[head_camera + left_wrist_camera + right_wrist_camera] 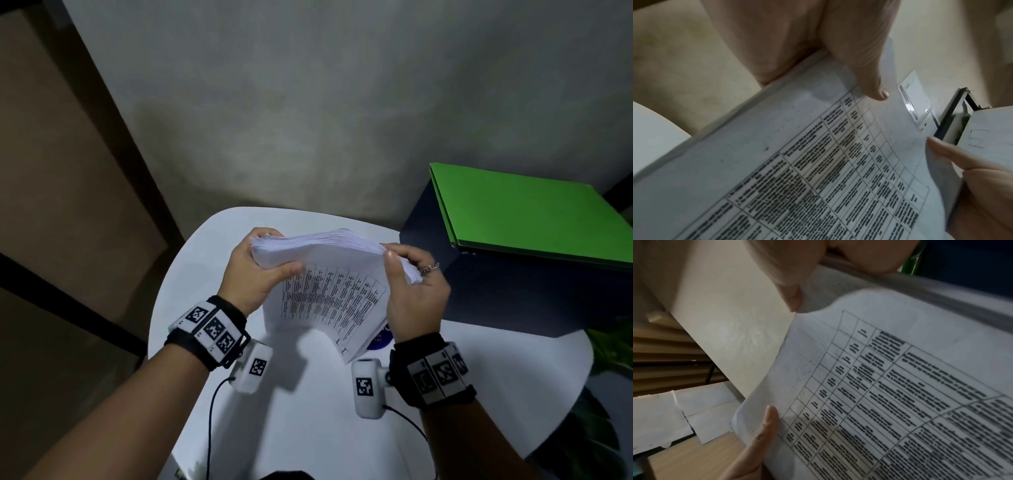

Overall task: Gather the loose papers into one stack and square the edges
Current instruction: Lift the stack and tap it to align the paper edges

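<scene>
A thick stack of white papers [329, 274] is held up off the white table [308, 411], tilted, its printed table facing me. My left hand [255, 270] grips its left edge, thumb across the front sheet and fingers behind. My right hand [412, 284] grips the right edge the same way; a ring shows on one finger. In the left wrist view the printed sheet [797, 162] fills the frame with my thumb [869, 73] pressed on it. The right wrist view shows the same sheet [879, 386] under my right thumb [791, 293], with the left thumb at its lower corner.
A green folder [527, 212] lies on a dark blue box [513, 291] at the table's right back. A blue round sticker [378, 339] peeks out under the stack. Green leaves [609, 342] stand at the far right. The grey floor lies beyond the table.
</scene>
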